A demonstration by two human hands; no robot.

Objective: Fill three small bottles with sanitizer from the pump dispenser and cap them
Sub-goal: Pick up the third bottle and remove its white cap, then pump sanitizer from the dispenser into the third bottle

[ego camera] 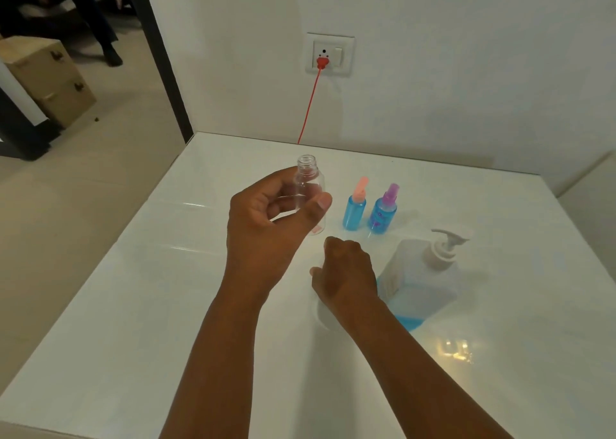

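Uncapped clear bottle point(308, 192) stands upright, gripped by left hand point(266, 218); right hand point(345, 272) fingers curled, contents hidden.

On the table point(133, 305): pump dispenser point(423, 272) at right, two capped bottles point(354, 210) side by side just beyond it. Left of those, uncapped bottle point(308, 185) raised in left hand point(266, 218). Right hand point(346, 272) nearer, just left of dispenser.

Home room: wall socket point(330, 54), drawers point(50, 78)
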